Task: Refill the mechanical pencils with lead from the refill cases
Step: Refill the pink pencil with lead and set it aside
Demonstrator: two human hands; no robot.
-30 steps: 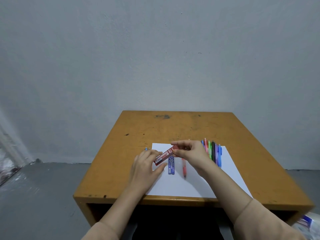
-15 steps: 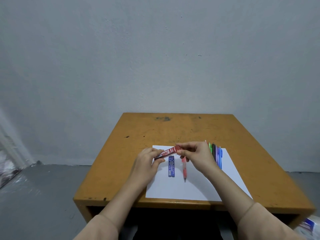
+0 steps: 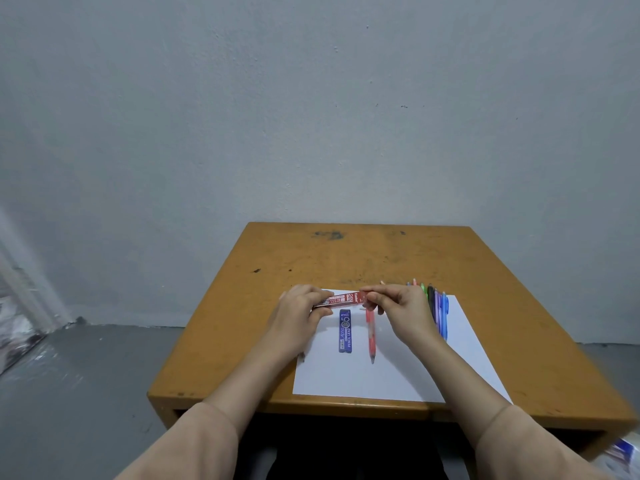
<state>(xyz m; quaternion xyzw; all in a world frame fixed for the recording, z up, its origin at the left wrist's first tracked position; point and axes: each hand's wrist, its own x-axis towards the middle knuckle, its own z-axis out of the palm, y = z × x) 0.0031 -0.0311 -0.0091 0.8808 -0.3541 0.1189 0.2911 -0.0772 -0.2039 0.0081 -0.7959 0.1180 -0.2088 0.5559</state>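
Head | left hand grips red case | right hand pinches its end

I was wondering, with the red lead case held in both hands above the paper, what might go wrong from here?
1. The right hand pinches one end of the red refill case, probably its cap, while the left hand grips the other; a sudden release could scatter thin leads across the paper and snap them.
2. The right hand sits close beside the row of pencils; a jerk may knock them rolling across the table.
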